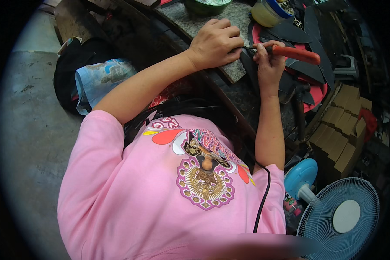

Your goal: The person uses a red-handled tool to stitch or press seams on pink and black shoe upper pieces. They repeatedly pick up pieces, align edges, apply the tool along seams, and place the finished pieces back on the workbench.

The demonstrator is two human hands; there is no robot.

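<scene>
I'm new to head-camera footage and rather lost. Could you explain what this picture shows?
There is no machine: these are a person's two bare hands, seen by a fisheye camera worn on their head, looking down, so straight edges bend. The left hand is curled at the edge of a speckled grey stone-like slab; whether it holds anything is unclear. The right hand holds a tool with a long red handle. On the slab stands a round green bowl; flat black pieces lie to the slab's right.

A pink T-shirt (125, 195) — short, loose sleeves (93, 143) — printed with a gold medallion (206, 187) and bright petals (167, 137).
</scene>
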